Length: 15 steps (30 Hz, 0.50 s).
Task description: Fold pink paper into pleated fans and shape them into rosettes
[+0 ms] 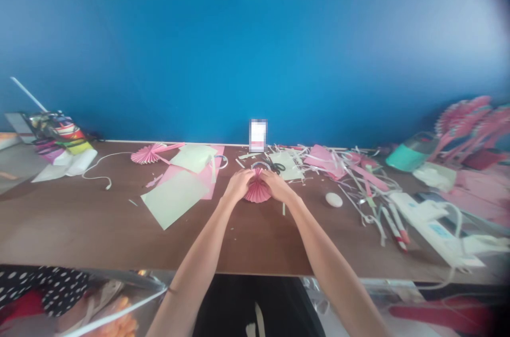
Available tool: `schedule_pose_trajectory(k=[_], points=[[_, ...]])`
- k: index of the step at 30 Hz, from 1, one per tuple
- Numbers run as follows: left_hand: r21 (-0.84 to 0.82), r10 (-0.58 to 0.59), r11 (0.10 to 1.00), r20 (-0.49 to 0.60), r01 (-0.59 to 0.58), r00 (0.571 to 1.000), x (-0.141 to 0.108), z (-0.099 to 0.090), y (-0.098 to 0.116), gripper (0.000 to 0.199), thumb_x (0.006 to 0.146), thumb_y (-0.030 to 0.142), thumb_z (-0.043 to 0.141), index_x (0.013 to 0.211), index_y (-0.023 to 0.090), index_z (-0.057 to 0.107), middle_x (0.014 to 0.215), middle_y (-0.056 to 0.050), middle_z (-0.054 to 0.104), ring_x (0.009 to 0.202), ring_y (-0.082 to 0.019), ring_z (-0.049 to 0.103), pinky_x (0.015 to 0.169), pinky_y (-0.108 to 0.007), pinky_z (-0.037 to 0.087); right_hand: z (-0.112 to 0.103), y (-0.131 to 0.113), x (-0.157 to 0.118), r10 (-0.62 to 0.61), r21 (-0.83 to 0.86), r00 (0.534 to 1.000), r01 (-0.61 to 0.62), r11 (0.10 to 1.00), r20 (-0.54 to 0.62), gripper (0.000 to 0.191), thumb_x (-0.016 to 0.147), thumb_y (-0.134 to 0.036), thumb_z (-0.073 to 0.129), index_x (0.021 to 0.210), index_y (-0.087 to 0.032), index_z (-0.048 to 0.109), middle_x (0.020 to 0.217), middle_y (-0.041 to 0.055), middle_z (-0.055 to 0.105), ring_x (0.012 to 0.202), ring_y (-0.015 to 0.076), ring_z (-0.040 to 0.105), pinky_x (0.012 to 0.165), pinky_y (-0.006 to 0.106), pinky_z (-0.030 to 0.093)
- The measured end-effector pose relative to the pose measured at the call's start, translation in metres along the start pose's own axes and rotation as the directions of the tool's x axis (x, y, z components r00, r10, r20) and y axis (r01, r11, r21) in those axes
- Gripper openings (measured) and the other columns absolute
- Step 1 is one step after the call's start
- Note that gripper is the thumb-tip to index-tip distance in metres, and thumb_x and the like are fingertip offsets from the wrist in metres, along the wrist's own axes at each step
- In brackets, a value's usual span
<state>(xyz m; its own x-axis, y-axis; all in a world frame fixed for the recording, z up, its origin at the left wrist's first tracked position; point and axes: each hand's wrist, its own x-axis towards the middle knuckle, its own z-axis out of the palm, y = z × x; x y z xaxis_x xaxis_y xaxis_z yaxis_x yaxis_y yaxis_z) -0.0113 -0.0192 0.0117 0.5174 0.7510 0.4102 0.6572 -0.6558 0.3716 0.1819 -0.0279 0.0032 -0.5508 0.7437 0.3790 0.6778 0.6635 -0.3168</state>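
A pleated pink paper fan is spread in a half-round just above the brown table, its folds pointing toward me. My left hand is closed on its left upper side, and my right hand is closed on the right upper side. The fingertips meet near the fan's far edge and are partly hidden. Just beyond my right hand lie dark-handled scissors. A white ring-shaped piece shows behind the fan.
Another pink pleated fan and pale green sheets lie to the left. On the right are paper scraps, a white oval object, red-and-white pens and a white power strip. A blue partition stands behind.
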Motion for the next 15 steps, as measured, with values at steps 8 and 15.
schedule_pose_trajectory(k=[8,15], points=[[-0.008,-0.043,0.999,-0.017,0.043,0.999,-0.0007,0.0018,0.0019,0.042,0.081,0.001,0.041,0.108,0.022,0.065,0.1,-0.007,0.067,0.094,-0.022,0.058,0.079,-0.03,0.044,-0.0031,-0.0069,0.0025,-0.015,0.048,1.0,0.016,0.999,-0.022,0.024,0.09,-0.005,0.038,0.096,-0.015,0.058,0.1,0.009,0.059,0.094,0.0197,0.052,0.086,0.032,0.042],[0.002,-0.078,0.997,-0.022,0.078,0.997,-0.0017,0.0032,0.0041,0.041,0.078,0.0,0.043,0.104,0.022,0.065,0.098,-0.006,0.067,0.093,-0.022,0.058,0.075,-0.029,0.043,-0.0031,-0.0073,0.003,-0.017,0.086,0.999,0.019,0.996,-0.027,0.023,0.089,-0.005,0.039,0.096,-0.015,0.059,0.099,0.0087,0.059,0.094,0.0196,0.051,0.086,0.032,0.042]])
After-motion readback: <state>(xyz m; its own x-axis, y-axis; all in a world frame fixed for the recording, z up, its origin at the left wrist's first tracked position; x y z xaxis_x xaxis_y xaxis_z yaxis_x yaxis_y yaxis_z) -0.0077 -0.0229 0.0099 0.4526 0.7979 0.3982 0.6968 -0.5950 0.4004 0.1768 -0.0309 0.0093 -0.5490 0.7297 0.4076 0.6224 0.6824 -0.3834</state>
